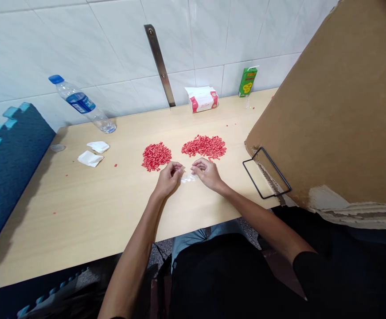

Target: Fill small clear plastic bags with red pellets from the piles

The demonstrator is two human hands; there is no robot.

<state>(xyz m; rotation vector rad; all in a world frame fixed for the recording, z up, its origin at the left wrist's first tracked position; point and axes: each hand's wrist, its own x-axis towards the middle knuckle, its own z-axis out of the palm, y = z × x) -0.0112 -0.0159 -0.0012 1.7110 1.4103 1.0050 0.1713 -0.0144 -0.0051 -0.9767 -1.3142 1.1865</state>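
Observation:
Side by side at the front of the table, my left hand and my right hand face each other, thumbs and forefingers pinched. A tiny pale bit seems to show at the fingertips, too small to name. Between and just below the hands lie some small whitish, translucent pieces on the wood. Behind my left hand sits a heap of small red pellet-like pieces. A second, wider heap of the same red pieces spreads behind my right hand.
A tall cardboard sheet walls the right side, a black wire frame at its foot. Blue foam mat edges the left. Toward the wall stand a plastic bottle, tissue pack and green drink carton; crumpled tissues lie left.

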